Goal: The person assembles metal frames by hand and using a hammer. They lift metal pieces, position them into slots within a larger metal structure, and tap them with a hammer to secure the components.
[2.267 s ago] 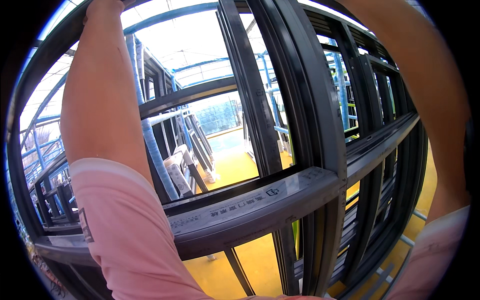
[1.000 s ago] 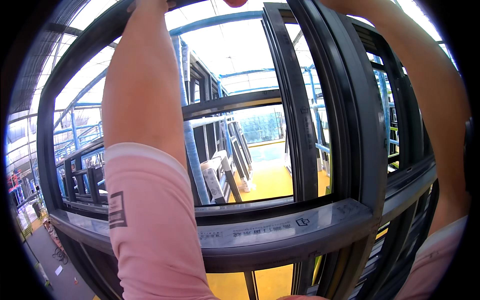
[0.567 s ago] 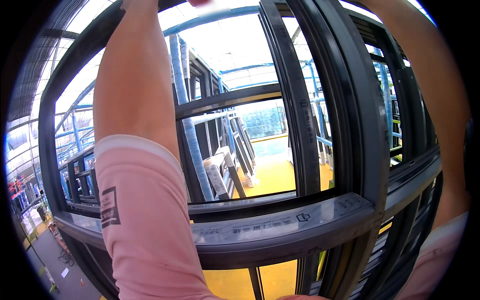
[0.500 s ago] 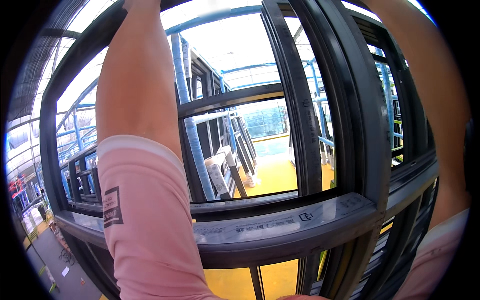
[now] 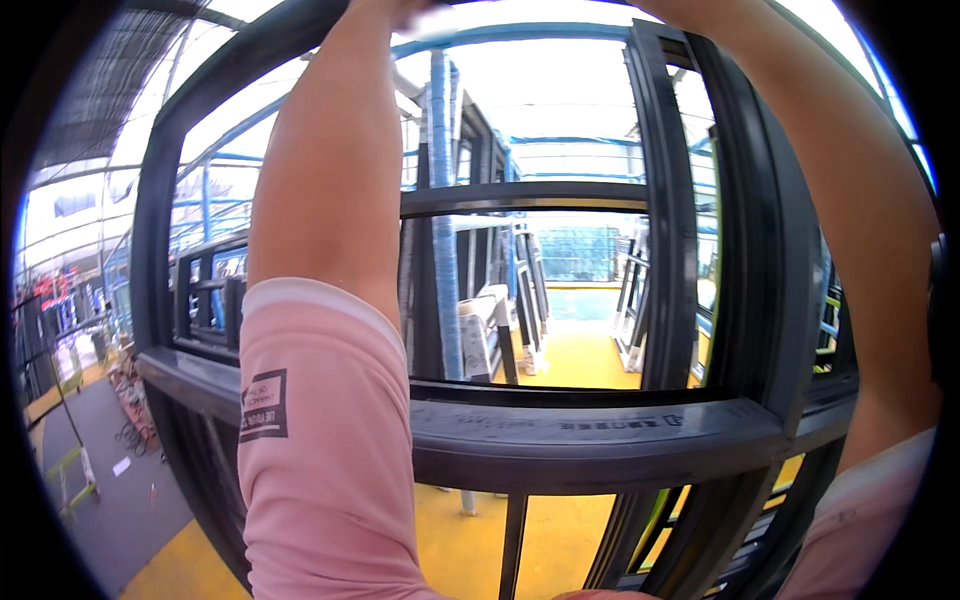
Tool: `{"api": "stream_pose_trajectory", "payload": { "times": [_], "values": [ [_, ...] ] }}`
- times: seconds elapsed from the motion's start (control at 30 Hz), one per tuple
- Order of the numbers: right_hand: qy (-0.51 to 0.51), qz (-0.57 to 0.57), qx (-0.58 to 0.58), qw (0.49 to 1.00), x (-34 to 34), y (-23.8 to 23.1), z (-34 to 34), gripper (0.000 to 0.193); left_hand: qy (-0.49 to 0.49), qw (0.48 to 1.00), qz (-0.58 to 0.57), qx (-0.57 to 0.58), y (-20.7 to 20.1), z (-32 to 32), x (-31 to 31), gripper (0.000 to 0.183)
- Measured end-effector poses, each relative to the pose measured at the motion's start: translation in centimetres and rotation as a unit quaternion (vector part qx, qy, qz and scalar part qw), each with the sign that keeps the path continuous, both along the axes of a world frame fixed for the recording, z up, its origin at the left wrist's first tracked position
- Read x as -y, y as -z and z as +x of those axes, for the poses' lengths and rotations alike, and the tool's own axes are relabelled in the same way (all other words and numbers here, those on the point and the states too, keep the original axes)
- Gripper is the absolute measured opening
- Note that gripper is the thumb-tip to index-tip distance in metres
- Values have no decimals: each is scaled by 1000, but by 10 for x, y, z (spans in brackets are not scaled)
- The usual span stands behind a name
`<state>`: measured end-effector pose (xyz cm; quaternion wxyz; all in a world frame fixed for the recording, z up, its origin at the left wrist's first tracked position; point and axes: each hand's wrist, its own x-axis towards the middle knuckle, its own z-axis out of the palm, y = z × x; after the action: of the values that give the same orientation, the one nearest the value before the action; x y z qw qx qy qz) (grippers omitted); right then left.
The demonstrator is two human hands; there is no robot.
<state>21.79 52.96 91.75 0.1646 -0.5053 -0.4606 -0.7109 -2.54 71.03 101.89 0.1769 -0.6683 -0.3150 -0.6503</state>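
A large dark grey window frame (image 5: 600, 430) stands upright right in front of me, with clear film along its wide middle rail. Both my arms, in short pink sleeves, reach up along it. My left hand (image 5: 397, 12) is at the frame's top, mostly cut off and blurred; its fingers do not show clearly. My right forearm (image 5: 800, 130) slants up and inward across the frame's right side, and that hand lies beyond the upper edge of the view. Dark upright profiles (image 5: 665, 230) stand between the arms, and a thinner crossbar (image 5: 525, 198) runs left from them.
Through the openings, a blue-wrapped post (image 5: 444, 230) stands near wrapped frames (image 5: 478, 345) leaning in a row. More frames (image 5: 632, 290) lean farther right. The floor (image 5: 590, 358) is yellow. At left are a grey walkway (image 5: 120, 510) and a green stand (image 5: 72, 478).
My view has shifted left, so the frame and left arm appear farther right. My right forearm has swung inward at the top. A bit of my left hand shows at the upper edge.
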Motion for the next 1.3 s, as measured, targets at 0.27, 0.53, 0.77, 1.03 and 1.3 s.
{"api": "stream_pose_trajectory", "payload": {
  "times": [0.27, 0.53, 0.77, 1.03, 1.3],
  "values": [
    [-128, 43, -82, 987, -42, 9, -69, 22, -295, 911, -120, -261, 125, -145, 53, 34],
    [-112, 61, 12, 992, -67, -2, -186, 21, -149, 858, -333, -362, 378, -286, 135, 68],
    [-130, 100, 41, 986, -115, -2, -374, 21, -120, 979, 64, -155, 467, -350, 85, 41],
    [-218, 48, 38, 974, -131, -13, -549, 20, -56, 981, 122, -138, 471, -381, 78, 38],
    [-161, 8, 58, 985, -137, 59, -483, 37, -43, 984, 120, -125, 475, -371, 80, 25]
  ]
}}
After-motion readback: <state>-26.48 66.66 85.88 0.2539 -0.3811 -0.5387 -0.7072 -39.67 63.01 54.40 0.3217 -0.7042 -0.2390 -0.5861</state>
